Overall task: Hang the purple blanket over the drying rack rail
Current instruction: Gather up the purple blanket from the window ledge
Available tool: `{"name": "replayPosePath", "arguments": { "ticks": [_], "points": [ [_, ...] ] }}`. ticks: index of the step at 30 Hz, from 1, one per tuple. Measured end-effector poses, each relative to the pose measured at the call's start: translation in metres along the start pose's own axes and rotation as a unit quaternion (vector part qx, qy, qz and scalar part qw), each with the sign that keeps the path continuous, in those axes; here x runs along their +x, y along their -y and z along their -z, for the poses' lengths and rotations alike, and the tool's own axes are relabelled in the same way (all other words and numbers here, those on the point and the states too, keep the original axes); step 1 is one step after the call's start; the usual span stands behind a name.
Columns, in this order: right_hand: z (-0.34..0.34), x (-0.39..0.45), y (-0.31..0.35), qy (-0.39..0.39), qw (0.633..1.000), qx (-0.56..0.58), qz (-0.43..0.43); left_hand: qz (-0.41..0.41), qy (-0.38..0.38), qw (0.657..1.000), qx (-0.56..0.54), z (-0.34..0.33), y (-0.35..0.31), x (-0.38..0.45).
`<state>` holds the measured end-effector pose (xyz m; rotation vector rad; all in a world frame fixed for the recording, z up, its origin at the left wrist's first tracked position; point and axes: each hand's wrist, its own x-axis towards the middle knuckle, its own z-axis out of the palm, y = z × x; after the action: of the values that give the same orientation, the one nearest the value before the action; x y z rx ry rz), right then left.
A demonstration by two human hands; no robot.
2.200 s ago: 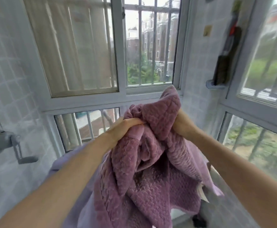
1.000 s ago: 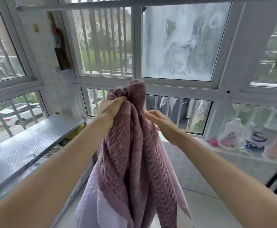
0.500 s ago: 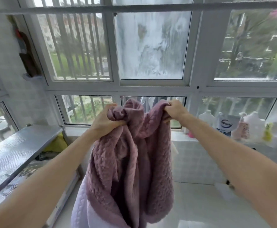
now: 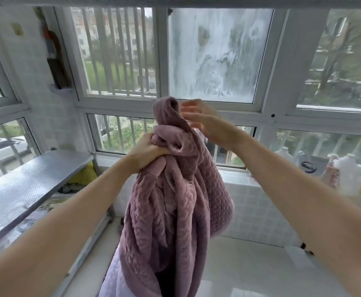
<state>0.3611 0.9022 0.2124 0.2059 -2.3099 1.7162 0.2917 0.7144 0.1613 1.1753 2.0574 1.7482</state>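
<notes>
Near the middle of the frame, the purple blanket [image 4: 171,211] hangs in a bunched, twisted mass, its quilted folds dropping toward the lower centre, where a paler lilac side shows at the bottom edge. The left hand [image 4: 147,152] is clenched into a fist around a gathered clump of the fabric just above centre, and the blanket's weight hangs from that grip. A loop of the cloth stands up above the fist. The right hand [image 4: 198,121] is just to the right of this loop, fingers spread and loosely curved, blurred; whether the fingertips touch the cloth I cannot tell. Across the very top of the frame runs the drying rack rail [image 4: 175,3], a pale horizontal bar well above both hands and the blanket. Behind it are barred windows [image 4: 115,56] and a frosted pane. A metal shelf [image 4: 31,183] fills the left side, and several bottles [image 4: 346,174] stand on the ledge at the right edge.
</notes>
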Motion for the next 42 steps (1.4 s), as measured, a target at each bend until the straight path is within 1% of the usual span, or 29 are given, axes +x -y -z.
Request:
{"name": "replayPosePath", "arguments": {
  "ticks": [3,6,8,10,13,14,15,16,17,18,19,20,21,22,23,24,25,26,28,30,33,35,37,40,42],
  "points": [
    [0.019,-0.024,-0.047,0.093,0.99,-0.054,-0.092,-0.024,0.064,0.998,0.017,0.014,-0.008,-0.014],
    [0.001,-0.027,-0.069,0.161,0.979,-0.003,-0.125,-0.016,0.098,0.995,0.032,0.014,-0.014,-0.018],
    [-0.012,-0.022,-0.07,0.207,0.966,0.01,-0.155,-0.009,0.094,0.995,0.035,0.015,-0.014,-0.016],
    [-0.015,-0.018,-0.073,0.253,0.951,0.018,-0.179,0.01,0.069,0.997,0.021,0.021,-0.008,-0.016],
    [-0.02,-0.017,-0.087,0.286,0.931,0.072,-0.217,0.027,0.039,0.998,0.029,0.031,0.006,-0.019],
    [-0.023,-0.019,-0.089,0.283,0.931,0.054,-0.225,0.03,0.035,0.998,0.042,0.032,0.009,-0.02],
    [-0.025,-0.019,-0.09,0.272,0.937,-0.01,-0.219,0.033,0.029,0.998,0.05,0.033,0.014,-0.022],
    [-0.026,-0.018,-0.089,0.243,0.942,-0.114,-0.201,0.039,0.016,0.998,0.053,0.035,0.018,-0.024],
    [-0.021,-0.016,-0.088,0.192,0.938,-0.225,-0.181,0.05,0.0,0.998,0.048,0.037,0.023,-0.026],
    [-0.012,-0.014,-0.087,0.115,0.922,-0.335,-0.157,0.061,-0.021,0.997,0.043,0.04,0.028,-0.029],
    [-0.001,-0.011,-0.083,0.036,0.903,-0.408,-0.132,0.07,-0.043,0.996,0.043,0.043,0.033,-0.031],
    [0.007,-0.008,-0.076,-0.023,0.891,-0.441,-0.109,0.076,-0.056,0.994,0.05,0.043,0.036,-0.033],
    [0.01,-0.006,-0.068,-0.056,0.886,-0.452,-0.089,0.081,-0.061,0.993,0.061,0.04,0.038,-0.034],
    [0.008,-0.003,-0.057,-0.071,0.897,-0.43,-0.078,0.079,-0.06,0.993,0.071,0.034,0.037,-0.034],
    [0.0,0.001,-0.047,-0.074,0.922,-0.372,-0.072,0.073,-0.056,0.993,0.08,0.025,0.035,-0.034],
    [-0.014,0.004,-0.037,-0.067,0.952,-0.293,-0.066,0.064,-0.052,0.993,0.087,0.016,0.033,-0.032],
    [-0.027,0.007,-0.028,-0.062,0.972,-0.217,-0.059,0.053,-0.052,0.994,0.086,0.008,0.029,-0.03],
    [-0.037,0.01,-0.02,-0.064,0.985,-0.152,-0.057,0.047,-0.058,0.994,0.073,0.004,0.025,-0.027],
    [-0.044,0.013,-0.006,-0.054,0.996,-0.043,-0.063,0.051,-0.08,0.995,0.023,0.004,0.018,-0.021],
    [-0.04,0.014,0.01,-0.022,0.998,0.016,-0.06,0.063,-0.074,0.995,0.007,0.01,0.011,-0.016],
    [-0.039,0.013,0.025,0.013,0.999,0.02,-0.027,0.068,-0.031,0.997,-0.005,0.007,-0.001,-0.012],
    [-0.041,0.015,0.03,0.016,0.999,0.034,-0.007,0.062,-0.027,0.997,-0.043,-0.001,-0.008,-0.008],
    [-0.04,0.017,0.03,0.004,0.999,0.039,0.016,0.054,-0.049,0.994,-0.077,-0.009,-0.015,-0.003],
    [-0.035,0.02,0.034,-0.011,0.997,-0.037,0.064,0.043,-0.126,0.984,-0.114,-0.021,-0.017,0.007],
    [-0.026,0.021,0.03,-0.012,0.994,-0.066,0.084,0.043,-0.146,0.981,-0.119,-0.023,-0.014,0.011]
  ]
}}
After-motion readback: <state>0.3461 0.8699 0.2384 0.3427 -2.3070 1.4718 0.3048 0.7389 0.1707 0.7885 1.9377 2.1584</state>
